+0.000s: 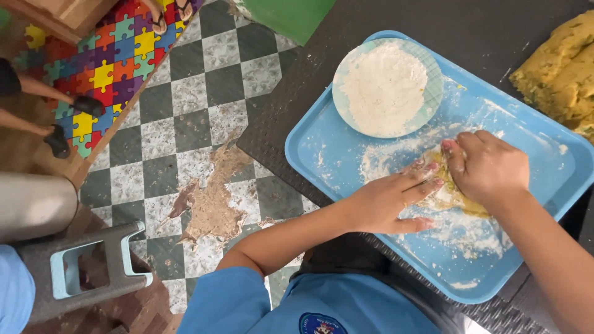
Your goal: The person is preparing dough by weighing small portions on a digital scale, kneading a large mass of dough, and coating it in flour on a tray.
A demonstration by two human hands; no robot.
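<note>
Dough (455, 201) sits under our flat, open left hand (387, 201) and cupped right hand (486, 167); we press evenly, taking flour (383, 86) from the plate beyond our fingers

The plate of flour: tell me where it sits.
In the head view, the plate of flour sits at the upper left of the blue tray, above both hands pressing the yellow dough.

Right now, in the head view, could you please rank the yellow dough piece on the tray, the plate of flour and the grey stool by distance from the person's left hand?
1. Yellow dough piece: touching the left hand at its fingertips, on the blue tray.
2. Plate of flour: above the hand, at the tray's far end.
3. Grey stool: far to the left, on the floor.
</note>
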